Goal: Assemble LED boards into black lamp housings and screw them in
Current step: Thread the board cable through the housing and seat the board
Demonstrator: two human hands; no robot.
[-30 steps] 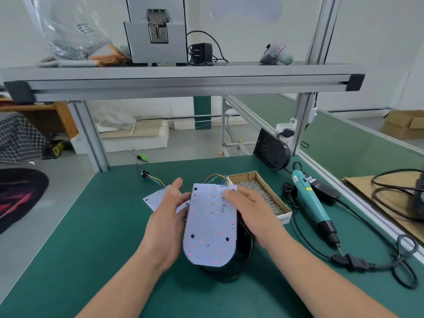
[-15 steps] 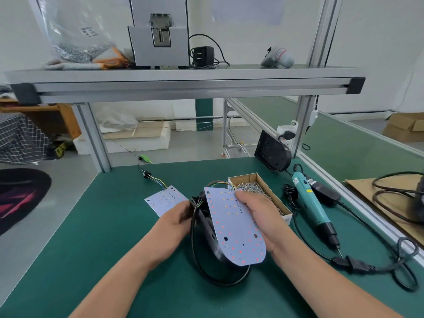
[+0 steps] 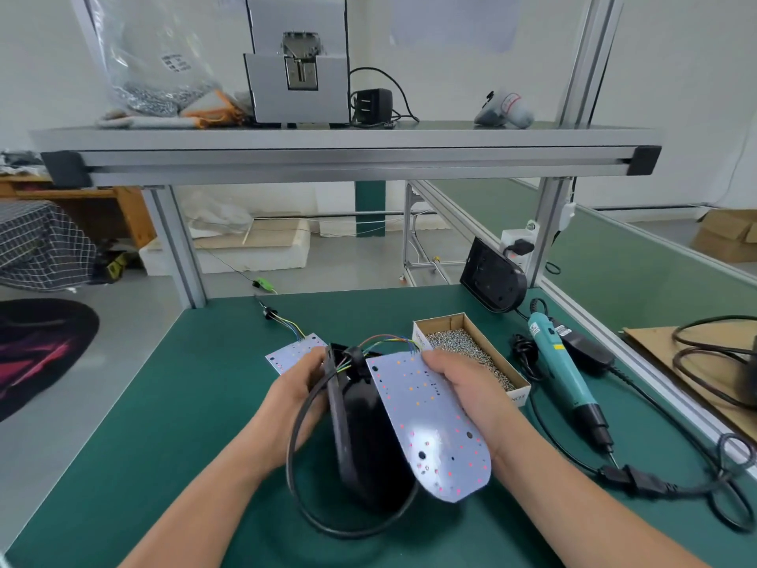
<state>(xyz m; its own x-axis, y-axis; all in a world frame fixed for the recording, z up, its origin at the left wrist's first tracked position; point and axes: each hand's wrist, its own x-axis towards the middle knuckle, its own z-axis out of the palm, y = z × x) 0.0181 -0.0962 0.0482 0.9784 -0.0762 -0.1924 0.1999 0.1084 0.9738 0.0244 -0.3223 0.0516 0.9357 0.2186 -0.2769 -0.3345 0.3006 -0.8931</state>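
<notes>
1. At the near middle of the surface (image 3: 184,403), the black lamp housing (image 3: 368,436) now stands tipped up on its edge. A second ago it lay flat under the board.
2. Your left grip (image 3: 295,395) is closed on the housing's left side and props it up. Its fingertips are hidden behind the housing.
3. Your right grip (image 3: 463,387) pinches the far right edge of the LED board (image 3: 430,420). The board has swung off the housing and now leans away to the right, its rounded end nearest you.
4. Coloured wires (image 3: 385,340) arch from the board's far end into the housing's far end, so the two are tethered. The black cable (image 3: 299,465) loops round the housing's near left.
5. My reading is that you opened the pair up to sort the wiring. The board is not seated, so it must go back flat into the housing before any screw goes in.
6. The screw box (image 3: 450,321) sits just right of your right grip. The electric screwdriver (image 3: 561,371) lies farther right, in neither grip. A second board (image 3: 293,352) lies flat at the far left.
</notes>
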